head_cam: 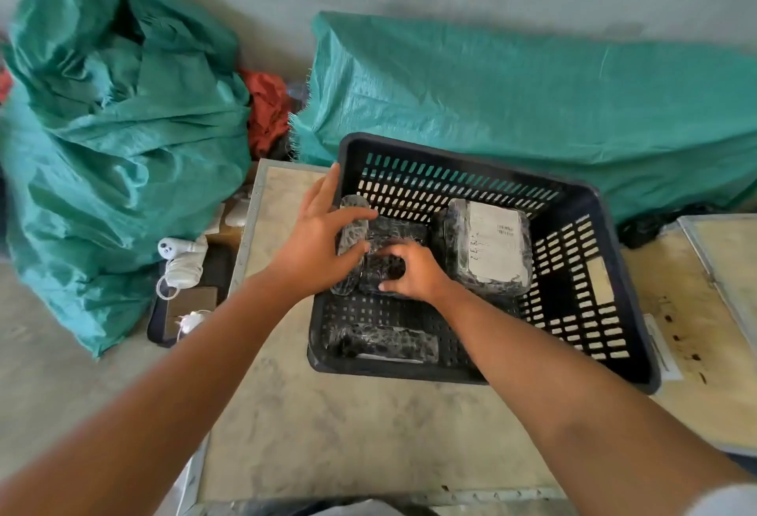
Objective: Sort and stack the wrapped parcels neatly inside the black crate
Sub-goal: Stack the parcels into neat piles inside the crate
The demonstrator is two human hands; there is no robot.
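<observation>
A black slotted crate (590, 290) stands on a worn table (348, 433). Inside it lie several parcels in dark plastic wrap. A large one with a white label (491, 245) lies at the right. A narrow parcel (353, 220) stands on edge against the left wall, and my left hand (317, 245) grips it with fingers spread. My right hand (413, 269) is closed on a small dark parcel (383, 269) in the middle. Behind it lies another parcel (399, 229). A long parcel (385, 343) rests along the near wall.
Two big green woven sacks (114, 138) (532, 114) lean against the grey wall behind the table, with red cloth (268, 110) between them. White chargers and cables (182, 261) lie on the floor to the left. A second board-topped table (729, 269) adjoins at right.
</observation>
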